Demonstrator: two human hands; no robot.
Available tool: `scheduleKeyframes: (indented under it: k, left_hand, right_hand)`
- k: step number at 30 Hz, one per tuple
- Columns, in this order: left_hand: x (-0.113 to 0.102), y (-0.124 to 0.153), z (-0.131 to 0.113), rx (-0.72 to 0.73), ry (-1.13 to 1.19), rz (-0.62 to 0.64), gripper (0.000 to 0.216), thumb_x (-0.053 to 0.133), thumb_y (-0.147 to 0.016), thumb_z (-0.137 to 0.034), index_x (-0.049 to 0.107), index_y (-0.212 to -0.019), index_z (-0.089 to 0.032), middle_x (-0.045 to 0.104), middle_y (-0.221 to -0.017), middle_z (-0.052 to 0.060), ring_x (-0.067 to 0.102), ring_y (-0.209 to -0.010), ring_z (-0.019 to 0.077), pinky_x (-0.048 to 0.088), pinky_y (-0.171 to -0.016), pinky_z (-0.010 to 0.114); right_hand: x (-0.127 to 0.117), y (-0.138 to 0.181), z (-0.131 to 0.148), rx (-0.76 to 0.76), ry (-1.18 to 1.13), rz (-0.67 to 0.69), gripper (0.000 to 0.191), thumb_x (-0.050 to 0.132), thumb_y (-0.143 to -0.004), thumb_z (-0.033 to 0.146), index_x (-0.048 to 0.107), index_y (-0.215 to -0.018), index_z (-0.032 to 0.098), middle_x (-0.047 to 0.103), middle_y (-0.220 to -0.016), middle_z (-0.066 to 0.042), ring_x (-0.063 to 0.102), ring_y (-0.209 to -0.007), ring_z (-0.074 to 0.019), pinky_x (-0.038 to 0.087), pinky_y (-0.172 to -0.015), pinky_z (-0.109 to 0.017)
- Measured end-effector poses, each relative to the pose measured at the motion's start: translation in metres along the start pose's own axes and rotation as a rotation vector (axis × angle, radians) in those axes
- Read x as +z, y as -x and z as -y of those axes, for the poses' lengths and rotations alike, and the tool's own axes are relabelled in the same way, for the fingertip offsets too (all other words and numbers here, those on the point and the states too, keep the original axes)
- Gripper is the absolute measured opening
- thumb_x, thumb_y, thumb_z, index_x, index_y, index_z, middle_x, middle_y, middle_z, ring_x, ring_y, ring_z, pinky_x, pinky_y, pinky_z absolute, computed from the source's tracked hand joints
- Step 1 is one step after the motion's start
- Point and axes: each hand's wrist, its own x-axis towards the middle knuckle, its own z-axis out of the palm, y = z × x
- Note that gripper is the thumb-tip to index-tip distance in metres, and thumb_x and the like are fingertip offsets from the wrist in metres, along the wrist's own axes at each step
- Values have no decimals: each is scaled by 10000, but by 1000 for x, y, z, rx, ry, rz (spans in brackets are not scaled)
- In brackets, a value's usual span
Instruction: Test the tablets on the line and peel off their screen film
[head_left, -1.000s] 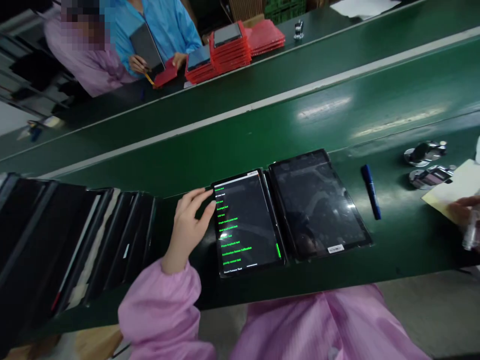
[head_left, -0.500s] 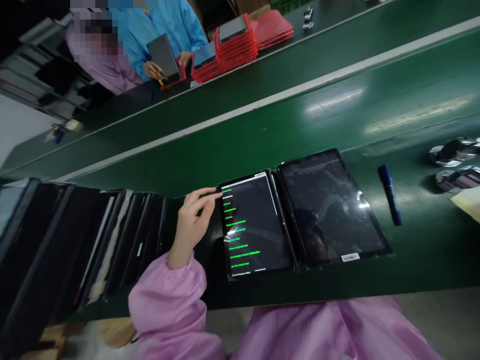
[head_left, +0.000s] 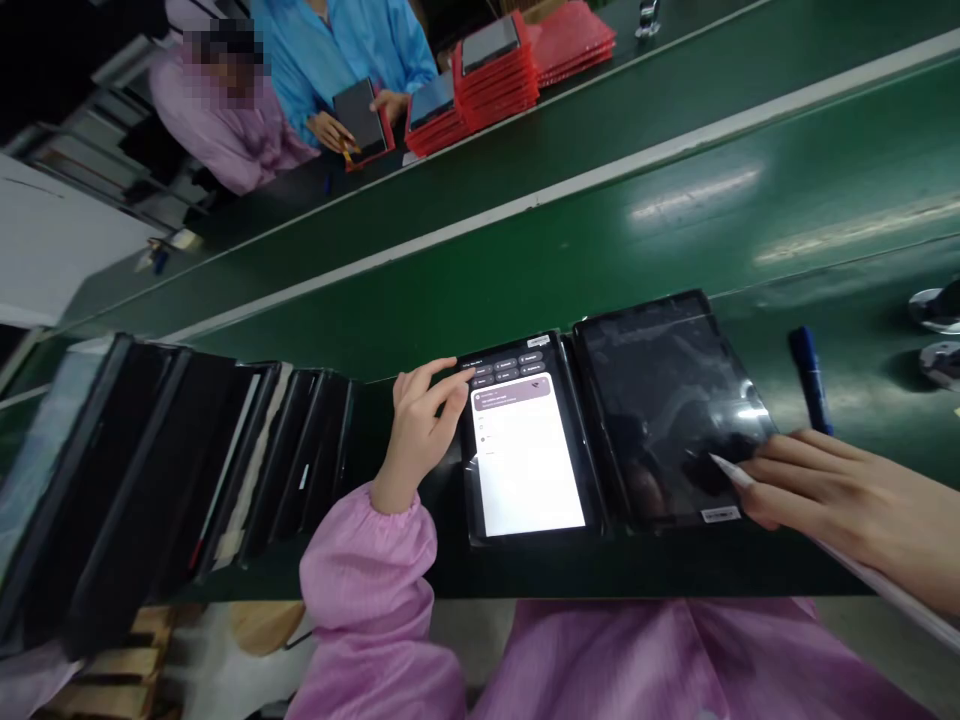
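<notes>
Long green conveyor bench (head_left: pixel 675 140), white stripe (head_left: pixel 525 205), glossy light reflections

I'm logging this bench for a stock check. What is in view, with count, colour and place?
Lit tablet: one, black frame, white screen, on the near bench by the left hand.
Dark tablet: one, black, screen off, beside the lit one on its right.
Upright tablets: a row, black, count unclear, left end of the bench.
Marker: one, blue, right of the dark tablet.
Metal pieces: two, shiny, right edge.
Red trays: stacks, far bench.
Co-workers: two, pink and blue coats, far side.
Stylus: one, white, in the right hand.
Left hand: fingertip at the lit tablet's top corner.
Right hand: holds the stylus.
</notes>
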Motion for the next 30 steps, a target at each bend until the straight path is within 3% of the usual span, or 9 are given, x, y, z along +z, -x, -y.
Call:
scheduleKeyframes:
  k: [4, 8, 10, 13, 17, 18, 20, 23, 30]
  left_hand:
    - [10, 7, -1, -14, -22, -10, 477, 377, -1110, -444, 795, -1237, -254, 707, -1344, 133, 647, -1271, 321, 423, -1138, 573]
    - [18, 10, 3, -17, -23, -36, 473, 391, -1099, -471, 797, -1240, -274, 702, -1349, 140, 647, -1261, 342, 423, -1132, 583]
    - [20, 11, 5, -10, -17, -62, 482, 403, -1094, -504, 803, -1220, -267, 713, -1329, 147, 657, -1244, 349, 431, -1123, 579]
    - [22, 10, 8, -12, -4, -96, 472, 424, -1085, -526, 808, -1191, -272, 729, -1299, 142, 666, -1225, 351, 430, -1128, 581]
    - [20, 9, 10, 14, 8, -86, 423, 477, -1066, -506, 808, -1196, -277, 733, -1290, 149, 677, -1195, 368, 452, -1106, 597]
    - [19, 9, 10, 21, 9, -80, 416, 485, -1062, -500, 807, -1200, -276, 732, -1289, 152, 680, -1188, 369, 458, -1100, 592]
    - [18, 9, 10, 18, 12, -74, 407, 484, -1062, -491, 805, -1211, -288, 726, -1298, 145, 677, -1198, 365, 455, -1105, 582]
    - [16, 9, 9, 3, 15, -66, 395, 483, -1063, -490, 798, -1228, -317, 723, -1307, 120, 669, -1232, 356, 443, -1130, 576]
    - [16, 10, 6, -10, 17, -83, 416, 482, -1072, -490, 808, -1201, -266, 731, -1302, 152, 678, -1242, 374, 445, -1125, 590]
  right_hand:
    - [13, -28, 15, -127, -116, 105, 400, 589, -1055, 572, 676, -825, 256, 678, -821, -59, 604, -830, -209, 417, -813, -402]
    - [5, -51, 9, -350, -236, 263, 287, 522, -1115, 341, 651, -873, 255, 676, -791, -9, 600, -802, -169, 411, -817, -370]
    - [-2, -59, 4, -387, -201, 248, 235, 591, -1088, 313, 622, -864, 252, 679, -774, 16, 597, -777, -159, 406, -805, -365]
    - [-12, -61, 5, -225, -192, 23, 296, 719, -1007, 471, 608, -839, 254, 660, -733, 12, 590, -724, -175, 410, -762, -382]
    - [-14, -45, 25, -13, -506, -98, 495, 308, -1103, 667, 576, -1006, 261, 671, -815, -36, 631, -695, -184, 505, -632, -349]
    - [-12, -41, 31, 52, -597, -69, 466, 311, -1115, 641, 557, -1008, 260, 666, -803, -24, 621, -657, -167, 507, -587, -321]
    - [-6, -34, 44, 211, -734, -28, 340, 545, -1091, 517, 505, -883, 251, 591, -676, 40, 534, -536, -116, 436, -491, -254]
    - [3, -31, 58, 305, -621, -59, 492, 771, -959, 242, 351, -705, 214, 386, -530, 95, 385, -446, -65, 282, -430, -231]
    - [13, -31, 63, 201, -341, -122, 491, 662, -910, 6, 280, -684, 217, 320, -549, 87, 328, -446, -59, 265, -452, -277]
